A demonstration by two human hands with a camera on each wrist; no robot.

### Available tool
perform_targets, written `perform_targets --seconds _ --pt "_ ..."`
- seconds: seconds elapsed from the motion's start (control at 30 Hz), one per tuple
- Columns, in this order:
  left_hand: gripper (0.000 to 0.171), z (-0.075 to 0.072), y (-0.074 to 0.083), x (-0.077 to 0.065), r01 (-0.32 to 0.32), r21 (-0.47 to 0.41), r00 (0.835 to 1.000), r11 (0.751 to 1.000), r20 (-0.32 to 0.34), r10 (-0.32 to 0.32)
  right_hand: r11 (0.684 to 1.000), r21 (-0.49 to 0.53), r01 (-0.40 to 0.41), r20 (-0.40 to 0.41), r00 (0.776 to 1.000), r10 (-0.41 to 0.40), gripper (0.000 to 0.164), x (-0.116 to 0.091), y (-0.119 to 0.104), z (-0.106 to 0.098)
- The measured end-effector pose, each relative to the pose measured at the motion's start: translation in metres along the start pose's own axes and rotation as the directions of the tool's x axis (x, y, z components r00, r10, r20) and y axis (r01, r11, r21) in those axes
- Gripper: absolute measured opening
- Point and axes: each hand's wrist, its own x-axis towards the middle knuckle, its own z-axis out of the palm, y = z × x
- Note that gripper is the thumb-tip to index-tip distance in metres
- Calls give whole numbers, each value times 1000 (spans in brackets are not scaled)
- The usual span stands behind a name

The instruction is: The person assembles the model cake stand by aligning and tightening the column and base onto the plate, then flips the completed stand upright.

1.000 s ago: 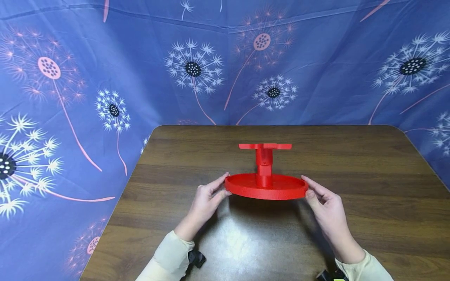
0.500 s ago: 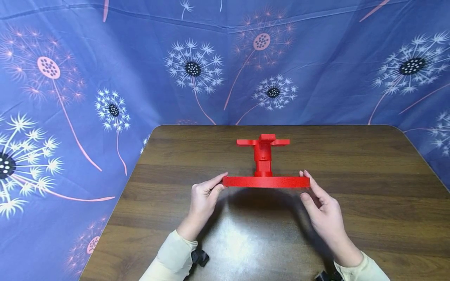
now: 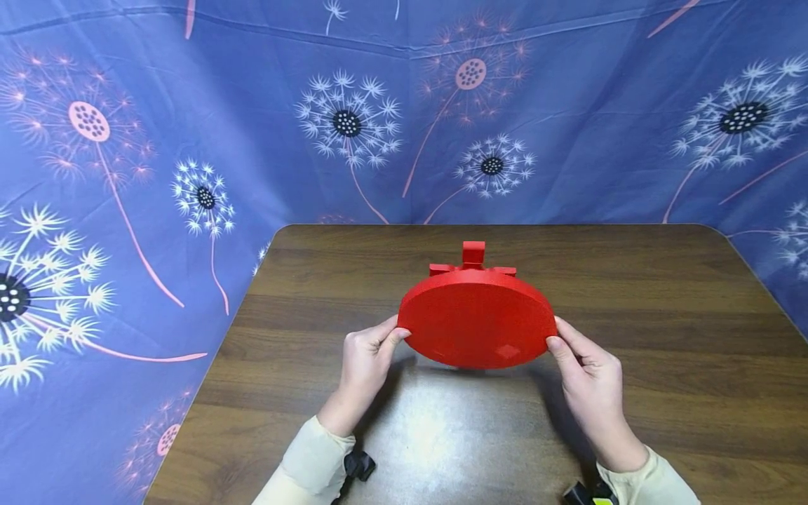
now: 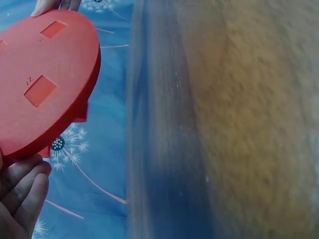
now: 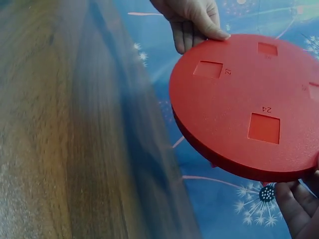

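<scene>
A red round disc (image 3: 476, 319) with a raised rim and a central post is held up above the table, its flat underside tilted toward me. Behind it, the red cross-shaped piece (image 3: 473, 254) at the post's far end peeks over the top edge; the post itself is hidden. My left hand (image 3: 366, 368) pinches the left rim between thumb and fingers. At the opposite side, my right hand (image 3: 593, 382) pinches the right rim. In the right wrist view the disc's underside shows several square recesses, one square recess (image 5: 264, 128) marked 24.
A brown wood-grain table (image 3: 303, 280) lies beneath the hands, with a bright glare spot near the front. Blue dandelion-print cloth (image 3: 404, 105) hangs behind and at the sides. A black wrist device (image 3: 360, 465) sits at the left cuff, another wrist device (image 3: 587, 494) at the right.
Both hands have tipped the disc from showing its inner face, through edge-on, to showing its underside. The right thumb, off the rim half a second ago, is back on it.
</scene>
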Motion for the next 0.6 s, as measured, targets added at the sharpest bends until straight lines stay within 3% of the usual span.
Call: perform_targets --seconds 0.13,0.33,0.5,0.6 --pt "27 2 2 0 79 -53 997 995 -12 -80 995 43 -86 -1 996 86 36 2 -2 0" --pt "30 4 12 0 207 -161 978 965 1 -209 981 100 -167 -28 985 171 33 5 -5 1" --pt "36 4 22 3 232 -276 972 933 30 -233 972 142 -189 -35 980 195 32 7 -6 1" --pt "39 5 23 3 249 -345 967 905 41 -251 953 236 -191 -11 980 199 35 8 -7 1"
